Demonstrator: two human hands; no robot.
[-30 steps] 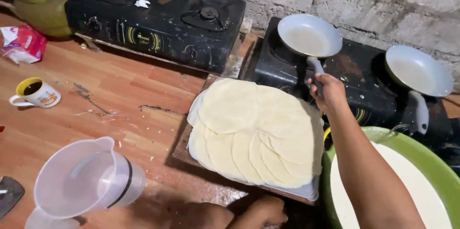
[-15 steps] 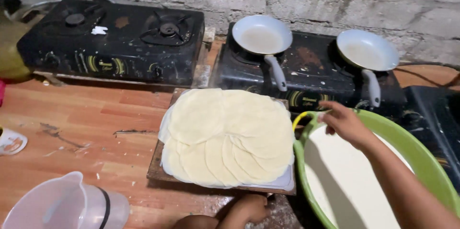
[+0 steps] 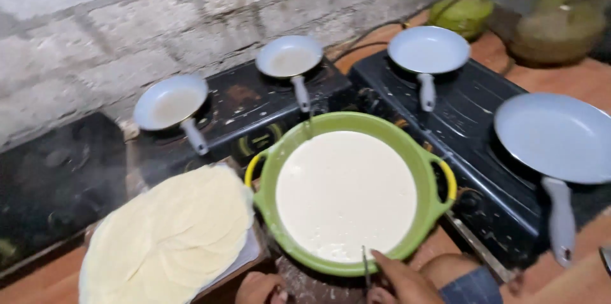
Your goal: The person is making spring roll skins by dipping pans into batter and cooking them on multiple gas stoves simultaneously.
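While the right hand (image 3: 401,282) pinches a thin utensil handle (image 3: 365,266) dipped at the green batter basin's (image 3: 344,124) near rim, the left hand (image 3: 258,289) rests below the crepe stack (image 3: 172,234); its grip is unclear.

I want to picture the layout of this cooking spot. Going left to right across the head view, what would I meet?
Stack of thin pancakes → first pan → second pan → green bowl of batter → third pan → large pan.
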